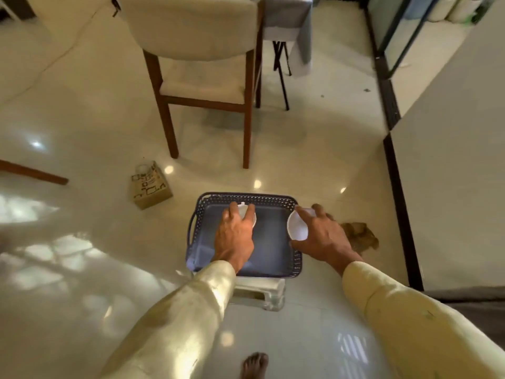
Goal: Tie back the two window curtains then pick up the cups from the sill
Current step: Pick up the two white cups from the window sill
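Note:
A dark blue plastic tray (270,258) with a perforated rim sits on a small white stool (262,292) on the floor. My left hand (235,236) grips a white cup (247,213) from above, over the tray's far left part; the hand hides most of the cup. My right hand (322,236) holds a second white cup (297,225) by its rim at the tray's right edge, its open mouth facing me. No curtains or window sill are in view.
A wooden chair (205,77) with a cream seat stands beyond the tray. A patterned cardboard box (150,187) lies on the floor to the left. A brown crumpled object (360,236) lies right of the tray. A wall with black skirting (401,209) runs along the right.

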